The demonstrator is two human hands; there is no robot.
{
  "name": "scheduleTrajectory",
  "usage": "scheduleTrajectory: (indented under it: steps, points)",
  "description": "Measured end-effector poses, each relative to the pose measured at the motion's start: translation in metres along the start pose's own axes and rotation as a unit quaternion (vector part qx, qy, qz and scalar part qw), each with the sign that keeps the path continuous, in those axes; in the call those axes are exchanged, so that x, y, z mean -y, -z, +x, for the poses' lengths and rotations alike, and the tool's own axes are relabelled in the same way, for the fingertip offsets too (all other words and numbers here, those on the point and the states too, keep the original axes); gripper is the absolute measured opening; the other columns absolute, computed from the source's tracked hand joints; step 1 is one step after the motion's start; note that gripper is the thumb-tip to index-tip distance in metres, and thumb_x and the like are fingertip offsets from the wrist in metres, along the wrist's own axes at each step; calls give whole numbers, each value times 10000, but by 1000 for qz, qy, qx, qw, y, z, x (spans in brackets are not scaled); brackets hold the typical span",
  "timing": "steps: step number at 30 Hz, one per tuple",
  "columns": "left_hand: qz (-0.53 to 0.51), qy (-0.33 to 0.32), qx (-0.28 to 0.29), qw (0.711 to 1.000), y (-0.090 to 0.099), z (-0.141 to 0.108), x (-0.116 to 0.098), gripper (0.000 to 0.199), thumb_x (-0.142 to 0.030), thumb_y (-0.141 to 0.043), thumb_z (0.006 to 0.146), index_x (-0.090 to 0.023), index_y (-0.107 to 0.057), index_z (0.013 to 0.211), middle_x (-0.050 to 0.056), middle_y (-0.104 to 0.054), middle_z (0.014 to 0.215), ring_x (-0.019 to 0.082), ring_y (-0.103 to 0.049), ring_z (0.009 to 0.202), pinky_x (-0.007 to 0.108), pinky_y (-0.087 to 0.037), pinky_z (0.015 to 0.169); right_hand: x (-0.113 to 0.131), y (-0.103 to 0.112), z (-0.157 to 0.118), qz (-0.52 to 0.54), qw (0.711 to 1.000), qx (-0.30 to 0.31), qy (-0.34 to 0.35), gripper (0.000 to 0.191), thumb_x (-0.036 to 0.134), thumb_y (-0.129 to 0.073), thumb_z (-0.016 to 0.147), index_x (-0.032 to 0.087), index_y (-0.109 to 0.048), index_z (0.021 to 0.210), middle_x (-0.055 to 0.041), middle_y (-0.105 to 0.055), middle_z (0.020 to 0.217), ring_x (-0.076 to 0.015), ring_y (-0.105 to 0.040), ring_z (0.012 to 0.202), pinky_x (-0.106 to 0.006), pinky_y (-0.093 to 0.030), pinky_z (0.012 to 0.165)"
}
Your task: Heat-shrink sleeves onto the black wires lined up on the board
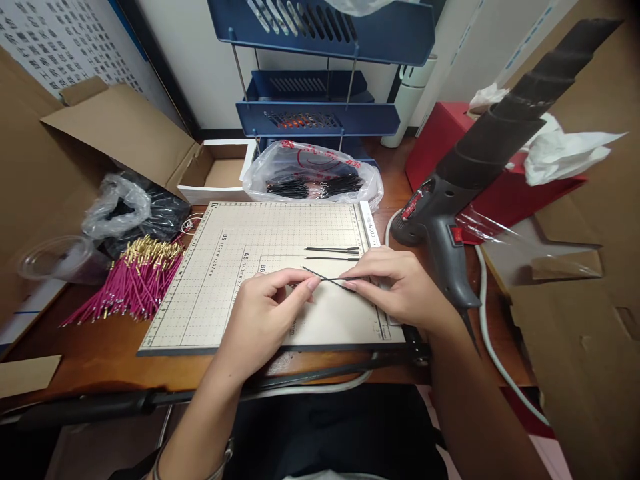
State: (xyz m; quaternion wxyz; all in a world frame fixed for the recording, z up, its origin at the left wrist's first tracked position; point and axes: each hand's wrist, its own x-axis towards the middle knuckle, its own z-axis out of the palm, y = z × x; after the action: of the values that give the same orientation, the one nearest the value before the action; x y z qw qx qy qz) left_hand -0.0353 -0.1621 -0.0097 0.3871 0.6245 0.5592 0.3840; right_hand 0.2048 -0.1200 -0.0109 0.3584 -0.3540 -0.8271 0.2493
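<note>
Both my hands are over the cream gridded board of a paper cutter [200, 293]. My left hand [270, 307] pinches the end of a thin black wire [329, 279] between thumb and index finger. My right hand [395, 283] pinches black wire too, with its fingertips a short way to the right. Two black strands cross in the gap between my fingertips. Whether they are separate pieces, I cannot tell. Just beyond my fingers, several similar thin black pieces [333, 258] lie across the board.
Magenta wires with gold tips [143, 273] are heaped at the left. The cutter's arm [320, 370] runs along the board's front edge. At the right stands a heat gun [457, 180] with a grey cord. A plastic bag of black wires [313, 170] lies behind the board, below blue shelves [320, 117].
</note>
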Motion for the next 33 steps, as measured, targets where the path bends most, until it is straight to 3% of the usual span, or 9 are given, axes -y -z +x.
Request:
scheduleTrajectory:
  steps: [14, 33]
  points:
    - [-3, 7, 4, 1000, 0, 1, -2, 293, -471, -710, 973, -212, -833, 914, 14, -755, 752, 143, -641, 668, 233, -460, 588, 4, 1, 1, -19, 1000, -14, 3, 111, 251, -771, 932, 184, -845, 981, -45, -802, 806, -150, -694, 731, -313, -517, 722]
    - [5, 6, 7, 1000, -1, 2, -2, 284, -466, -705, 975, -220, -827, 900, 9, -760, 756, 152, -637, 685, 257, -450, 622, 5, 1, 1, -22, 1000, -6, -7, 121, 222, -731, 950, 203, -820, 870, -23, -796, 777, -141, -666, 704, -315, -467, 717]
